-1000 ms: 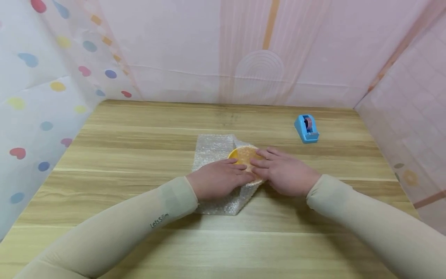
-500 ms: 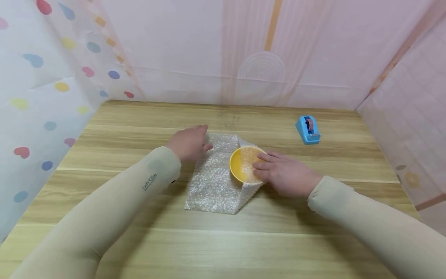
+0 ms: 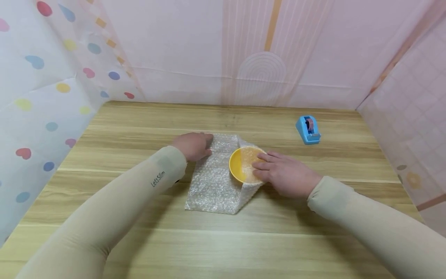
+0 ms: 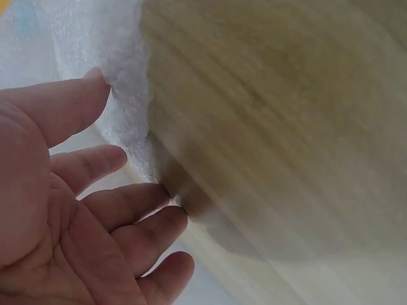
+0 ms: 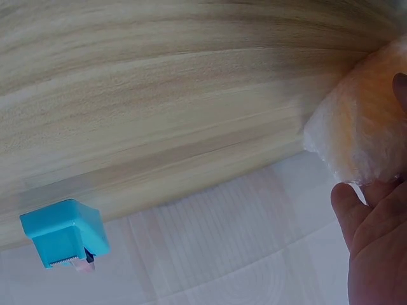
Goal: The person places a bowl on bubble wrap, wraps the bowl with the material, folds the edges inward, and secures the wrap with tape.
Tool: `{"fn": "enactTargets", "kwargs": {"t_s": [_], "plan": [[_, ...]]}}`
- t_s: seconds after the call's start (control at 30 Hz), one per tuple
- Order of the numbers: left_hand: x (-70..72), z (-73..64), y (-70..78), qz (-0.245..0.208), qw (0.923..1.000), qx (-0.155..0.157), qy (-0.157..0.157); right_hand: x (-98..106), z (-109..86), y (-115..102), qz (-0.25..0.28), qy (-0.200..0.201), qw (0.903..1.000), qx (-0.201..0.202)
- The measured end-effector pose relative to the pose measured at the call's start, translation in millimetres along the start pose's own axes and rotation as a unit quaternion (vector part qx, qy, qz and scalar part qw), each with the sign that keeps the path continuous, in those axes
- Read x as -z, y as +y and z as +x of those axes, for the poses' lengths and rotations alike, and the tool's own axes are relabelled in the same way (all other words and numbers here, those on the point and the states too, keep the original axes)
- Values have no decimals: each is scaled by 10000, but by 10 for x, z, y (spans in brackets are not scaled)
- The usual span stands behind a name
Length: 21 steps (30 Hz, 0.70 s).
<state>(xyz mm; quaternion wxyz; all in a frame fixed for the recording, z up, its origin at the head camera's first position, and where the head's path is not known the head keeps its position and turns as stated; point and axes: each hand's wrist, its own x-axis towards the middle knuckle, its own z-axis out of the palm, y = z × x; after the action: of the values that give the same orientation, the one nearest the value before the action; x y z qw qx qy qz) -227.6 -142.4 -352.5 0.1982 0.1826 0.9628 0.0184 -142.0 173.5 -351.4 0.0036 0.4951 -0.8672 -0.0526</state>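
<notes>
A yellow bowl (image 3: 236,164) sits on the right part of a sheet of bubble wrap (image 3: 214,182). One flap of the wrap is folded up over the bowl's right half. My right hand (image 3: 283,172) lies at the bowl's right side, its fingers pressing the flap onto the bowl. In the right wrist view the wrapped bowl (image 5: 365,114) meets the fingertips. My left hand (image 3: 192,146) is at the sheet's far left corner, palm down. Seen from the left wrist, its fingers (image 4: 127,206) are spread and slightly bent, with the fingertips right at the wrap's edge (image 4: 137,146).
A blue tape dispenser (image 3: 308,130) with a pinkish roll stands at the back right of the wooden table (image 3: 223,248). Patterned sheets form walls (image 3: 174,50) behind and on both sides of the table.
My left hand has left the bowl and moved left to the wrap's far left corner, lowering toward the edge. The bowl's left half is uncovered from it. My right hand has stayed in place.
</notes>
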Motion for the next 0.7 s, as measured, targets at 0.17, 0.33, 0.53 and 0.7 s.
{"fn": "enactTargets", "kwargs": {"t_s": [0.17,0.33,0.53,0.7], "plan": [[-20,5,6,-202,9995,-26,237,-8,5,0,23,-31,10000,-25],[-48,18,8,-391,9985,-27,377,2,7,-4,93,-56,9999,-54],[-59,21,28,-699,9957,-70,603,9,13,-7,178,-112,9997,-129],[-84,55,8,-1411,9865,108,823,8,18,-6,214,-143,9995,-155]]}}
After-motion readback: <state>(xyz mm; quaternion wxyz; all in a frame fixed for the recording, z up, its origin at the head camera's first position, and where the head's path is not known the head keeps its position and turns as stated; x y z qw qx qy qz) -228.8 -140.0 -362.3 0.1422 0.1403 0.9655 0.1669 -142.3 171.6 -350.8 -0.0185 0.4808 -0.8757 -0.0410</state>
